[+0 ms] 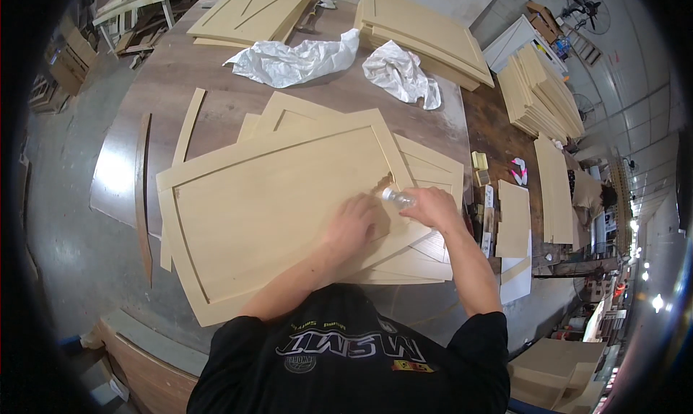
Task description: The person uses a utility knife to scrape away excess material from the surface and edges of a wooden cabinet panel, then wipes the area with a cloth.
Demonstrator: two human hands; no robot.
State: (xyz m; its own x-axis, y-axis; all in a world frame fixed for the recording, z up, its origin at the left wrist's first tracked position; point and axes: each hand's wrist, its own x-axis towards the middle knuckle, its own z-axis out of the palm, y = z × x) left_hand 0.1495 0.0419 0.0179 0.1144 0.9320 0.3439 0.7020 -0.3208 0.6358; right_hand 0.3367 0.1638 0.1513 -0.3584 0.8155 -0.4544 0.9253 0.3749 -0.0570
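Head view: nearest the camera is the person's black T-shirt (346, 356), w/ both bare forearms going up from it to the work. The left hand (351, 223) lies flat, fingers together, pressing on the pale wooden door panel (267, 205); it holds nothing. The right hand (432, 206) is closed around a small clear bottle (397, 197), tip pointing left to a small brown chipped spot (382, 183) at the inner edge of the panel's frame, right side. The bottle tip is just beside the spot; whether it touches I cannot tell.

The panel lies on top of a few similar panels (426, 168), all on the dark table (180, 82), approx. in the middle of it. Behind are two crumpled white sheets (296, 60), more stacked panels (426, 31), and thin curved wood strips (186, 125) at the left.

Step in hand, as I judge: repair of the chipped spot w/ glue or filler from the bottle. Next move probably needs a steady tip, small squeeze, left hand holding the panel so it does not slide.
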